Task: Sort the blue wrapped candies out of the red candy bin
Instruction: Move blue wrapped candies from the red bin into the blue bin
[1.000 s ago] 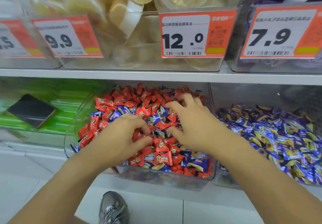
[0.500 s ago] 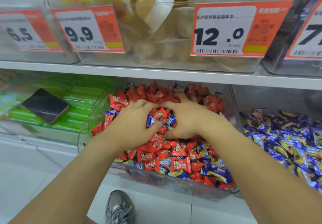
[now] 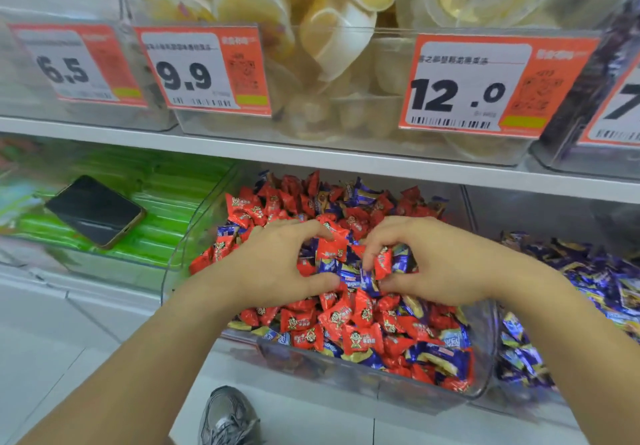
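A clear plastic bin (image 3: 481,372) on the lower shelf holds a heap of red wrapped candies (image 3: 349,323) with blue wrapped candies (image 3: 433,358) mixed in. Both my hands are in the middle of the heap. My left hand (image 3: 273,264) has its fingers and thumb curled around a clump of red and blue candies (image 3: 329,254). Facing it, my right hand (image 3: 440,264) has curled fingers around blue and red candies (image 3: 388,263) at its fingertips. The two hands nearly meet over blue candies (image 3: 349,276) between them.
The bin to the right (image 3: 588,282) holds only blue candies. Left of the red bin, a dark phone (image 3: 93,211) lies on green packets. A white shelf edge (image 3: 311,157) with price tags and upper bins hangs just above. My shoe (image 3: 228,417) shows on the tiled floor.
Both hands have drawn slightly apart and opened a gap, showing blue candies between them. The view has shifted closer and slightly left.
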A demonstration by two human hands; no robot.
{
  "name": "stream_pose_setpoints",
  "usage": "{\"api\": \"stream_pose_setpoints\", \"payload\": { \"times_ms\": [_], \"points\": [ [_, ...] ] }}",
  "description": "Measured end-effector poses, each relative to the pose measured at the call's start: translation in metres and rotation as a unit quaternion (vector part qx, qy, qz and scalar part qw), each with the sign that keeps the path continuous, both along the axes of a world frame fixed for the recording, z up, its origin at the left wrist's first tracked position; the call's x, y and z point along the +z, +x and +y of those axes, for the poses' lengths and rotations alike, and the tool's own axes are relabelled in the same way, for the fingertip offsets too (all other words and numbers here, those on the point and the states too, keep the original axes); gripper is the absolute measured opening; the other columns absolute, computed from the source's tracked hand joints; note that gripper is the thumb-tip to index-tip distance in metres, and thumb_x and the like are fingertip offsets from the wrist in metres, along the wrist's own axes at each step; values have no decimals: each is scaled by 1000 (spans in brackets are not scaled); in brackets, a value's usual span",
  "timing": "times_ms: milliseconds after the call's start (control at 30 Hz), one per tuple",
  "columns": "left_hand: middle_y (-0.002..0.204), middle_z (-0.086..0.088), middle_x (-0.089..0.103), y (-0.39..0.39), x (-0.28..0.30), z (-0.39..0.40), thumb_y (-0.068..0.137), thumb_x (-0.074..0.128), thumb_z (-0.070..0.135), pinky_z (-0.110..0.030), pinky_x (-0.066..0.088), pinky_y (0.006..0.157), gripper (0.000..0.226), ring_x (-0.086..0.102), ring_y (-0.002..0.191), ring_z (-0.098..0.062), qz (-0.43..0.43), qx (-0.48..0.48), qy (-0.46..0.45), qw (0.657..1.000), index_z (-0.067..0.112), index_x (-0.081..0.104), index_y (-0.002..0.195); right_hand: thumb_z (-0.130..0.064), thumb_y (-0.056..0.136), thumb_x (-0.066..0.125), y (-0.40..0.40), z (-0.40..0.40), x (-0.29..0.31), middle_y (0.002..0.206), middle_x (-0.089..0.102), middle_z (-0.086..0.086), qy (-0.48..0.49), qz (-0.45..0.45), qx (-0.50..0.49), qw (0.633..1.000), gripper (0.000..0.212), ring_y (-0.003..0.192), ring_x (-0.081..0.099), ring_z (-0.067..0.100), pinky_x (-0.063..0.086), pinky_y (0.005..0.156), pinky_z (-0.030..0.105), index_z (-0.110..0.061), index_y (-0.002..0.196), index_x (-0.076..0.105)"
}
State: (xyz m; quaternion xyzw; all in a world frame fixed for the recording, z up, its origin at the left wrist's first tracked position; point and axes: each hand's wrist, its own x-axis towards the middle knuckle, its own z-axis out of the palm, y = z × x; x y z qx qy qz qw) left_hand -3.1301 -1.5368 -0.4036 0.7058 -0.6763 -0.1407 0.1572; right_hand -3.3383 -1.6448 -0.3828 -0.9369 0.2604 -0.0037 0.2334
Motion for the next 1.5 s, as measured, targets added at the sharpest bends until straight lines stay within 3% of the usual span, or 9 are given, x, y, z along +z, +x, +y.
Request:
{"api": "stream_pose_setpoints", "payload": {
  "times_ms": [200, 367, 500, 700, 900, 1000, 1267, 1400, 1500],
  "points": [
    [127, 7, 40, -14, -2, -1, 79, 61, 64, -32, 29, 104, 73, 35, 120, -14, -66, 4, -52, 996, 37, 35, 142, -34, 83, 76, -25, 8, 2, 123, 58, -29, -28, -144, -77, 986, 38, 119, 52, -6, 41, 107, 29, -46, 115, 59],
    [116, 12, 56, -37, 3, -5, 81, 68, 49, -19, 39, 90, 58, 47, 105, -3, 29, -48, -87, 995, 27, 51, 132, -41, 88, 65, -18, 15, 5, 107, 67, -13, 127, -226, -114, 959, 34, 77, 73, 14, 61, 68, 39, -40, 121, 56],
    [92, 8, 52, -43, -5, -12, 86, 63, 48, -28, 35, 77, 40, 44, 95, -14, -17, -56, -39, 998, 24, 53, 116, -42, 90, 64, -21, 12, -2, 116, 60, -28, 52, -159, -56, 984, 30, 107, 59, -6, 49, 94, 27, -42, 120, 57],
    [105, 11, 64, -41, -11, -23, 85, 68, 42, -28, 35, 91, 43, 46, 105, -14, -44, -41, -8, 998, 31, 59, 126, -6, 82, 73, -28, 10, 2, 136, 50, -21, -31, -135, -50, 989, 59, 127, 42, -10, 26, 108, 6, -38, 129, 57],
    [101, 13, 67, -43, -11, -22, 90, 63, 39, -36, 29, 98, 18, 43, 105, -12, -72, -47, -43, 995, 30, 71, 103, -28, 85, 75, -31, 9, 1, 133, 53, -27, -46, -136, -91, 985, 52, 125, 47, -7, 36, 110, 27, -42, 130, 55],
    [94, 13, 65, -44, -6, -17, 95, 54, 35, -38, 31, 97, 16, 44, 100, -13, -64, -13, -88, 994, 29, 68, 101, -39, 92, 63, -29, 9, -1, 102, 64, -31, -44, -147, -104, 983, 33, 88, 54, -13, 43, 92, 31, -47, 123, 55],
    [99, 12, 58, -55, -7, -10, 79, 67, 52, -33, 35, 92, 43, 39, 101, -11, -60, -72, -131, 987, 29, 62, 116, -24, 99, 55, -22, 14, 0, 103, 67, -21, -3, -245, -117, 962, 20, 94, 64, -3, 47, 82, 22, -36, 113, 60],
    [91, 8, 57, -59, -14, -21, 72, 71, 62, -34, 37, 88, 56, 44, 102, -17, -69, -37, -49, 996, 35, 59, 120, -27, 96, 51, -22, 13, 1, 98, 72, 0, 83, -270, -164, 945, 20, 83, 71, 16, 55, 79, 49, -33, 109, 63],
    [87, 9, 66, -54, -8, -22, 76, 77, 46, -24, 37, 84, 52, 53, 93, -12, -49, -32, -55, 997, 32, 60, 123, -30, 101, 48, -30, 10, 2, 100, 70, -5, 54, -222, -165, 959, 20, 81, 71, -1, 58, 76, 41, -22, 116, 59]
  ]
}}
